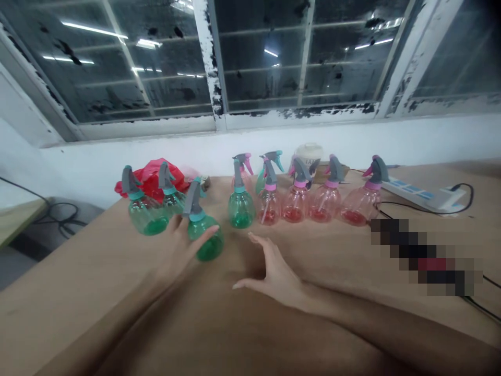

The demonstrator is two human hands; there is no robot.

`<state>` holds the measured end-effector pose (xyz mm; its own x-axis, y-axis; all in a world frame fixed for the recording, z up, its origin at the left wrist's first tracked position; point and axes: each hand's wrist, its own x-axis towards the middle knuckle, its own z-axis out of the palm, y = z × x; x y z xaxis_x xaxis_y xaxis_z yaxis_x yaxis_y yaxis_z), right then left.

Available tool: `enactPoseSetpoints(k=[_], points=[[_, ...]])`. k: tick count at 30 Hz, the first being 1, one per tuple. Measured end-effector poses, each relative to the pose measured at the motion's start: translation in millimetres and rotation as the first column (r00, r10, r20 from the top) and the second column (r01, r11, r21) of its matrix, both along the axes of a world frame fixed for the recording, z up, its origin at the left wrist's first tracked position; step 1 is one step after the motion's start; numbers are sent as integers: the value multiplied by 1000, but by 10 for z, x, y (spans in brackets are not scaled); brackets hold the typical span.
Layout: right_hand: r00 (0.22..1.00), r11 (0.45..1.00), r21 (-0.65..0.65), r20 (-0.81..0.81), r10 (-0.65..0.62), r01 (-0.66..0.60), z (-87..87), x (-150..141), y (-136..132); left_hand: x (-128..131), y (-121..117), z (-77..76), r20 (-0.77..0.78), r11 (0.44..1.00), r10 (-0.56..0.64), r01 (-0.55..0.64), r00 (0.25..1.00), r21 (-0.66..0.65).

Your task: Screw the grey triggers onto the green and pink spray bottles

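Note:
My left hand [183, 240] is wrapped round a green spray bottle [209, 245] with a grey trigger head, its thumb lying across the front. To the right, my right hand [272, 271] holds nothing, thumb and fingers apart. Nearest to it stands another green spray bottle [241, 209], not touched. Beside that one is a row of pink spray bottles, among them one [269, 206] close by and one [360, 203] at the far right end, leaning a little. Two more green bottles stand left of my left hand, including this outer one [146, 214].
Behind the left bottles lies a red plastic bag [152, 175]. A white tub [309, 154] stands by the wall. At the right are a power strip [425, 193] with a black cable and a pixelated dark object [422, 256]. The windows [305, 57] rise beyond the table.

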<state>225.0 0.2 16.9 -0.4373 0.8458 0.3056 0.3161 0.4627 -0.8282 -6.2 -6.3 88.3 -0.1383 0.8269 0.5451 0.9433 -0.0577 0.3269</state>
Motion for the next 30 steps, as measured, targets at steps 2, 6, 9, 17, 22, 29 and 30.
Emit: enactPoseSetpoints(k=[2,6,9,17,22,29,30], points=[[1000,998,62,-26,9,-7,-12,8,-4,-109,160,53,-9,999,44,-44,999,-16],[999,987,159,-35,36,-29,-11,19,-3,-158,528,103,18,996,83,-82,996,-27],[999,982,186,-16,37,-33,-4,23,1,-145,786,88,58,997,82,-82,995,-8],[999,976,214,-6,36,-33,-24,5,21,-75,907,-13,150,993,86,-97,985,69],[1000,972,233,1,27,-27,-21,-3,15,203,561,-92,109,970,-5,-22,994,244],[999,964,264,1,34,-33,-16,-5,27,617,690,38,150,991,-73,55,986,122],[999,962,269,0,35,-33,-16,-5,28,658,779,60,170,996,-66,55,983,70]])
